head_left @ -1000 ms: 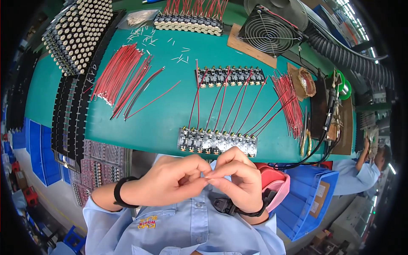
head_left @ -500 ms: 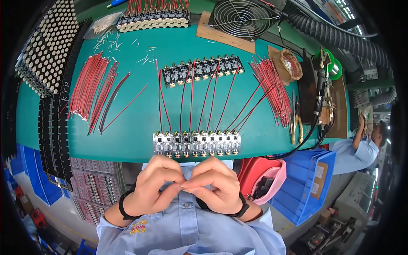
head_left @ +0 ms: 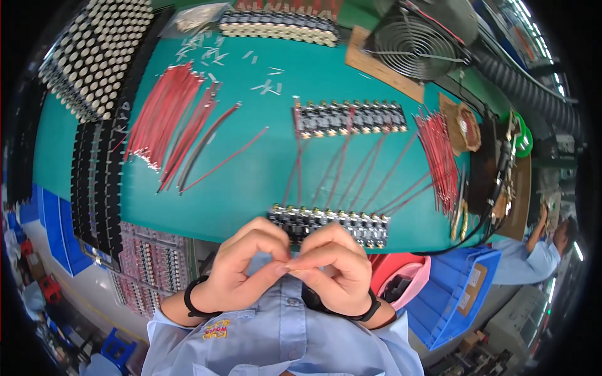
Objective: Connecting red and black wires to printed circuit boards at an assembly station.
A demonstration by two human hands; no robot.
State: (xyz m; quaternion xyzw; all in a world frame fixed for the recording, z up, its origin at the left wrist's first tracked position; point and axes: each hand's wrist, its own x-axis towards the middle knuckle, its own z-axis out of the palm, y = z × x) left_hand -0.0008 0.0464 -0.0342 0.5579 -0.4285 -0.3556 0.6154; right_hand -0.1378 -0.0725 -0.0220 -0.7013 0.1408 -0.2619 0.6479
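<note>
My left hand (head_left: 244,269) and my right hand (head_left: 335,269) meet in front of my shirt, at the table's near edge. Both are closed, thumb against forefinger, with the fingertips touching. Whatever they pinch is too small to make out. Just beyond my fingers lies a strip of small black-and-metal modules (head_left: 370,229), its lower left part hidden behind the hands. Thin red wires (head_left: 342,164) run away from its far edge. They reach toward a second module strip (head_left: 351,119) farther back.
Left on the green table (head_left: 244,175) lie red wires (head_left: 164,119) and short clear tubes (head_left: 216,56). At the right are another red wire bundle (head_left: 437,164), a fan (head_left: 417,47), tweezers (head_left: 462,197) and a solder spool (head_left: 522,138). A blue crate (head_left: 448,294) stands below.
The whole view has swung, so the table and its contents appear farther right. My hands stay pinched together, fingertips touching.
</note>
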